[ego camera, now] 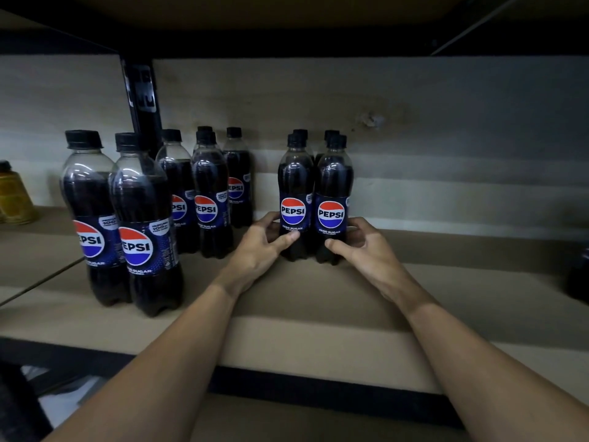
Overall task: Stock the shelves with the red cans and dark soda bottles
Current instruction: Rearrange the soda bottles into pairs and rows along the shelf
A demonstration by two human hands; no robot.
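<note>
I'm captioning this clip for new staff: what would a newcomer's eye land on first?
The left hand and right hand each grip a front bottle of the tight Pepsi Zero Sugar cluster centred on the shelf. Two nearer Pepsi bottles loom front left, with more bottles behind them.

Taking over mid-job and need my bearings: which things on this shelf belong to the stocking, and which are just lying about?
Job: four-bottle cluster gripped by left hand and right hand; middle bottle group; front bottle pair; shelf board.
Lying about: yellow container, far left; dark object at right edge, too cropped to identify.
</note>
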